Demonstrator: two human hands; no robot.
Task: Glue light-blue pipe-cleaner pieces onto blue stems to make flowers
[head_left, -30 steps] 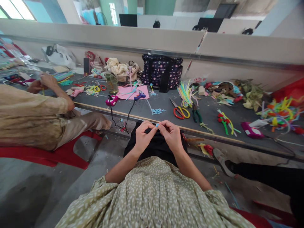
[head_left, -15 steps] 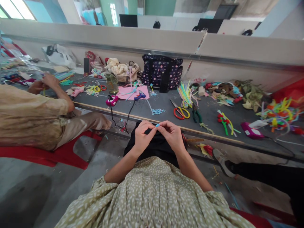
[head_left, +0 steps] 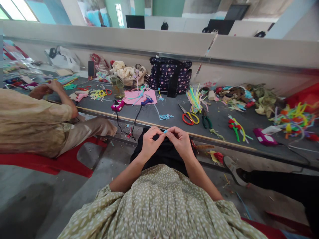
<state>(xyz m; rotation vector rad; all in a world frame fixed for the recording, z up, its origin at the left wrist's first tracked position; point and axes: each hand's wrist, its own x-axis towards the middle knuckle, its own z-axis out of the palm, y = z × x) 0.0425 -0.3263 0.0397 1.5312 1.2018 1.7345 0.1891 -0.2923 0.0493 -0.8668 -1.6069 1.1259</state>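
Observation:
Above my lap, close to the table's front edge, my left hand [head_left: 152,141] and my right hand [head_left: 179,141] meet fingertip to fingertip. Both are closed in a pinch on one small light-blue piece [head_left: 165,131], perhaps a bit of pipe cleaner; most of it is hidden by the fingers. Beyond them on the table lies a pile of short light-blue pieces [head_left: 166,117]. A blue glue gun [head_left: 147,101] rests at the edge of a pink sheet [head_left: 132,97]. Scissors [head_left: 189,117] with red and yellow handles and dark green-handled pliers [head_left: 206,119] lie to the right.
A bundle of pastel pipe cleaners [head_left: 196,99] lies near a dark patterned bag [head_left: 170,74]. A glass jar [head_left: 117,88] stands beside a magenta box [head_left: 117,105] with a black cord. At left sits a co-worker [head_left: 35,119]; another person's shoe [head_left: 234,171] shows at right.
My hands stay almost in place, still pinching the small blue piece, with only a slight shift of the fingers. The co-worker's hands at left move a little.

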